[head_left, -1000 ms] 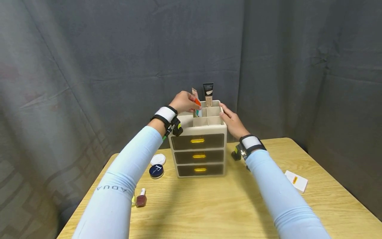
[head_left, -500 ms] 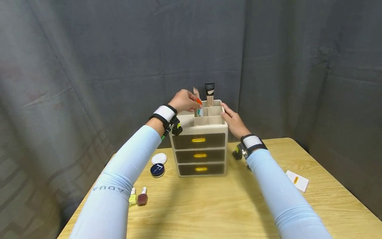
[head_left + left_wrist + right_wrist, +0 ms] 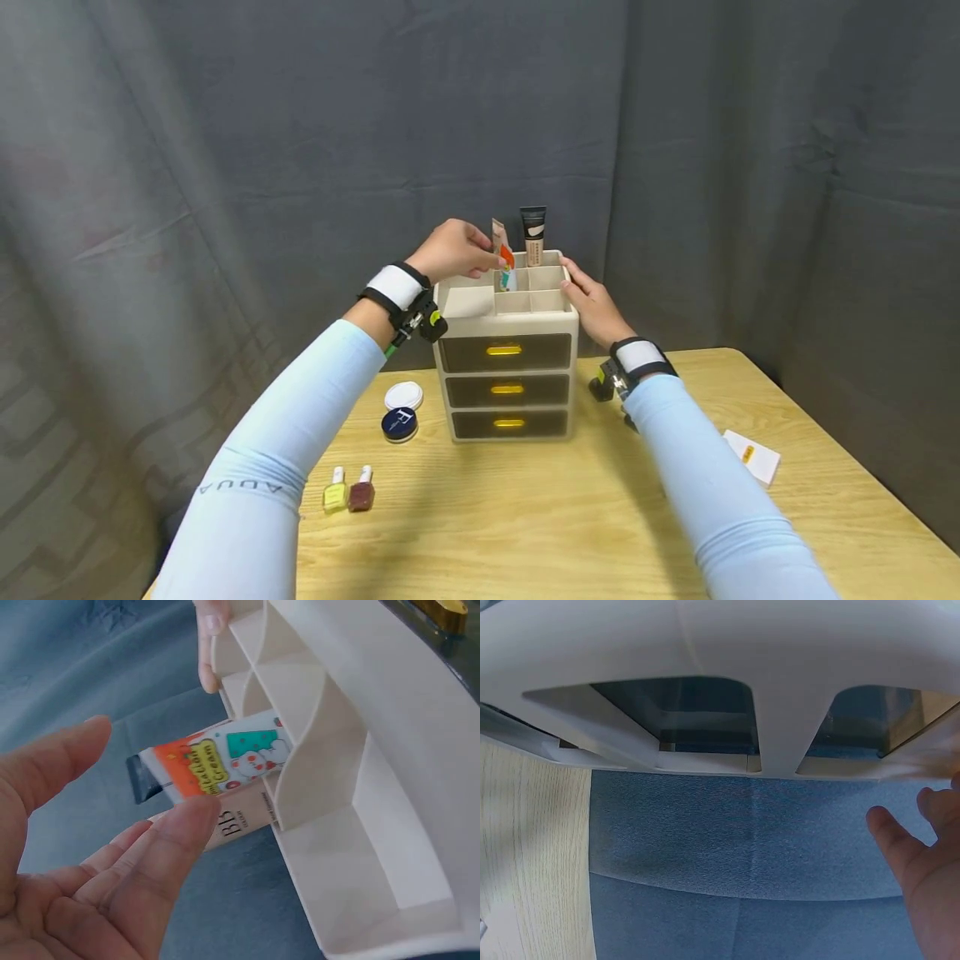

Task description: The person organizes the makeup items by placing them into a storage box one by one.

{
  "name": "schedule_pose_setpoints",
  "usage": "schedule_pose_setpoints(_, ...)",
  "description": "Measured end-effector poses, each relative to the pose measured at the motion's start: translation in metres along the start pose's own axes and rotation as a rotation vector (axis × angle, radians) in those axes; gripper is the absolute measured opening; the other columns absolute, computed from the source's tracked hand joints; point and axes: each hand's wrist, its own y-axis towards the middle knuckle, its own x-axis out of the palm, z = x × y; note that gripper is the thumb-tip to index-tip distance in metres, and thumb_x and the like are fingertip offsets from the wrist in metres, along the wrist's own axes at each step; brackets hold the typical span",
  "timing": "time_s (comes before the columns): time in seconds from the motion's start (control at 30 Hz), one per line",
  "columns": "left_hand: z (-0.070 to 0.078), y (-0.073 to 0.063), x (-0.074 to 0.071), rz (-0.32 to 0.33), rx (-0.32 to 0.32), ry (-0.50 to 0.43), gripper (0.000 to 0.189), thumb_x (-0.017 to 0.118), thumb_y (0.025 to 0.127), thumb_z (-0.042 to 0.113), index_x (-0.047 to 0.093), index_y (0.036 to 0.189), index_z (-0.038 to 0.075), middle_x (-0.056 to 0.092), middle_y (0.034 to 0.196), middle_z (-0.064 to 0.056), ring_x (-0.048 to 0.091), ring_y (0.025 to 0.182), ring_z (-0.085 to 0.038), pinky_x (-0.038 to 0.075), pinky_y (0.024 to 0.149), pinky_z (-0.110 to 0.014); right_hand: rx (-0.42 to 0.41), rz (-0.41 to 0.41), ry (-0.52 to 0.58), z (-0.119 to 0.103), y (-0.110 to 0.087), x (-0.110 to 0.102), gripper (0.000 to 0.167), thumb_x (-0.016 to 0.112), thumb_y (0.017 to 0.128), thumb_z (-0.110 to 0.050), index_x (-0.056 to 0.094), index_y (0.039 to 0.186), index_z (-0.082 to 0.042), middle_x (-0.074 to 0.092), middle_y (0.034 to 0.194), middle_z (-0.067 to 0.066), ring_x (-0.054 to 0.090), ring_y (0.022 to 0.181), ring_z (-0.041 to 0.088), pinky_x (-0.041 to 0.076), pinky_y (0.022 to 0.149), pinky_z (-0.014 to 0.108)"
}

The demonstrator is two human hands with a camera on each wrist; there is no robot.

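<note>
While the left hand (image 3: 453,250) hangs over the left part of the drawer organizer (image 3: 506,323), its thumb and fingers are parted — a wide gap shows between them in the left wrist view; an orange-and-white tube (image 3: 247,754) stands just past those fingertips, in the left middle compartment of the organizer's top; one digit overlaps the tube's edge in that view, and whether it touches I cannot tell. Just behind this tube, also close to the left fingers, rises a beige BB tube (image 3: 244,814), its base hidden; farther to their right, a black-topped tube (image 3: 533,237) stands in the back right compartment.

The right hand (image 3: 596,308) rests at the organizer's right edge, fingers extended and a little apart, tips at the rim; below both sets of fingers are three dark drawers (image 3: 543,389) with yellow handles.

Down from the left fingers, on the wooden table (image 3: 480,533), lie a white disc (image 3: 403,395) and a navy compact (image 3: 400,424); nearer the person stand yellow polish (image 3: 335,495) and dark red polish (image 3: 362,496), side by side; a white box (image 3: 757,461) lies well to the right of the right fingers — partly behind the sleeve.
</note>
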Motion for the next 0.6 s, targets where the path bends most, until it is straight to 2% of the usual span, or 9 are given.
schedule_pose_setpoints(0.17, 0.000, -0.014, -0.009, -0.014, -0.006, -0.040, 0.049, 0.075, 0.087, 0.020, 0.057, 0.125, -0.004, 0.068, 0.104, -0.012, 0.067, 0.089, -0.023, 0.055, 0.072, -0.029, 0.014, -0.016, -0.026, -0.001, 0.000, -0.003, 0.052, 0.042, 0.105, -0.024, 0.028, 0.154, -0.012, 0.025, 0.157, 0.006, 0.021, 0.143, 0.022, 0.017, 0.114, 0.037)
schedule_pose_setpoints(0.3, -0.005, -0.023, -0.016, -0.025, -0.013, -0.069, 0.047, 0.074, 0.087, 0.020, 0.056, 0.125, -0.002, 0.069, 0.106, -0.013, 0.067, 0.089, -0.022, 0.055, 0.074, -0.030, 0.023, -0.027, -0.020, -0.015, -0.006, -0.007, 0.052, 0.042, 0.105, -0.018, 0.027, 0.153, -0.006, 0.025, 0.157, 0.011, 0.021, 0.143, 0.027, 0.018, 0.114, 0.040)
schedule_pose_setpoints(0.47, -0.020, -0.038, -0.026, -0.016, 0.012, -0.076, 0.045, 0.075, 0.088, 0.021, 0.058, 0.123, -0.001, 0.069, 0.107, -0.013, 0.067, 0.094, -0.024, 0.055, 0.077, -0.032, 0.030, -0.040, -0.027, -0.040, -0.017, -0.011, 0.050, 0.041, 0.104, -0.011, 0.027, 0.150, 0.002, 0.025, 0.155, 0.018, 0.021, 0.142, 0.032, 0.019, 0.113, 0.043)
schedule_pose_setpoints(0.57, -0.033, -0.050, -0.030, -0.021, 0.021, -0.093, 0.044, 0.074, 0.088, 0.021, 0.058, 0.123, -0.001, 0.068, 0.108, -0.012, 0.066, 0.097, -0.025, 0.054, 0.079, -0.032, 0.034, -0.040, -0.042, -0.045, -0.020, -0.012, 0.050, 0.040, 0.104, -0.010, 0.027, 0.150, 0.003, 0.025, 0.155, 0.018, 0.022, 0.142, 0.031, 0.020, 0.113, 0.042)
schedule_pose_setpoints(0.6, -0.038, -0.055, -0.031, -0.027, 0.021, -0.103, 0.044, 0.074, 0.088, 0.020, 0.058, 0.123, -0.001, 0.068, 0.109, -0.014, 0.066, 0.098, -0.025, 0.054, 0.079, -0.032, 0.032, -0.035, -0.044, -0.040, -0.017, -0.012, 0.050, 0.041, 0.104, -0.012, 0.028, 0.151, 0.001, 0.025, 0.155, 0.016, 0.022, 0.142, 0.030, 0.020, 0.113, 0.041)
